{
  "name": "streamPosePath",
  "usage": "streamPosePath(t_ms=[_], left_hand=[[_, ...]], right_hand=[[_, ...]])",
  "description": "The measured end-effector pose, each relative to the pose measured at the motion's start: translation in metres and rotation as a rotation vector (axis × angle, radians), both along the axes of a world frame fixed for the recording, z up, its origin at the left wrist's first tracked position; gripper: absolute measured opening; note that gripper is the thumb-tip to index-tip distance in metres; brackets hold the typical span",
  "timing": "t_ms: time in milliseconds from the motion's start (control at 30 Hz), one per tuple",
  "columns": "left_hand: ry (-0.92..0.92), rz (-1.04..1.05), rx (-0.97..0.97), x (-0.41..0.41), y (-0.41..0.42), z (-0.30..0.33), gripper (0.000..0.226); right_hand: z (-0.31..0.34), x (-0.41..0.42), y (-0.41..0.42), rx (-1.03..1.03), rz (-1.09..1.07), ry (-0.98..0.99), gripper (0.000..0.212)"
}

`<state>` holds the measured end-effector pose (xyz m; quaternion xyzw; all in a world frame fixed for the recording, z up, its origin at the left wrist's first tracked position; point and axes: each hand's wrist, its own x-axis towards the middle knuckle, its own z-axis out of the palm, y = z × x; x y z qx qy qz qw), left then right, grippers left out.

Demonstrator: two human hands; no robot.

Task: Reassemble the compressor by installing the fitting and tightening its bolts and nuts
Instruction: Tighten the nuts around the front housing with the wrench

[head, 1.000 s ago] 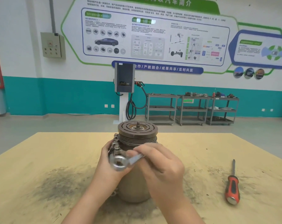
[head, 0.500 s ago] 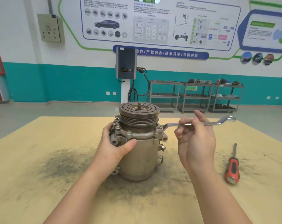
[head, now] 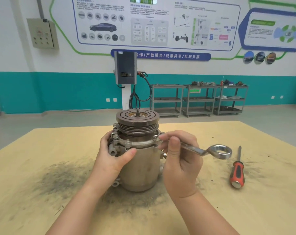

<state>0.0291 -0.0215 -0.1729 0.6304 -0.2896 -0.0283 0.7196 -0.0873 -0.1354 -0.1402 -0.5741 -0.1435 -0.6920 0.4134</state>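
At the middle of the tan table (head: 42,167), the compressor (head: 140,167) stands upright, pulley on top. The left hand (head: 113,158) wraps its side, thumb pressed on the housing just under the flange. The right hand (head: 179,160) pinches a ring wrench (head: 210,150) by its shaft (near end at a flange bolt, though hidden by fingers). A red-handled screwdriver (head: 237,172) lies well apart to the right.

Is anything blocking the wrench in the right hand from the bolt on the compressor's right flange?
Nothing visible does. The right hand grips the wrench, whose near end sits at the bolt on the compressor, though the fingers hide the contact itself. The left hand holds the opposite side, and the screwdriver lies apart on the table.
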Motion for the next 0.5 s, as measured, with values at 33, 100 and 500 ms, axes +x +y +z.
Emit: streamPosePath(t_ms=[33,100,500], left_hand=[[-0.005,0.001,0.002,0.000,0.000,0.000,0.090],[0.001,0.000,0.006,0.000,0.000,0.000,0.091],[0.012,0.001,0.025,0.000,0.000,0.001,0.105]], right_hand=[[-0.001,0.000,0.001,-0.005,-0.005,0.009,0.023],[-0.003,0.001,0.006,-0.037,-0.041,0.033,0.023],[0.029,-0.017,0.004,0.275,0.106,0.078,0.015]])
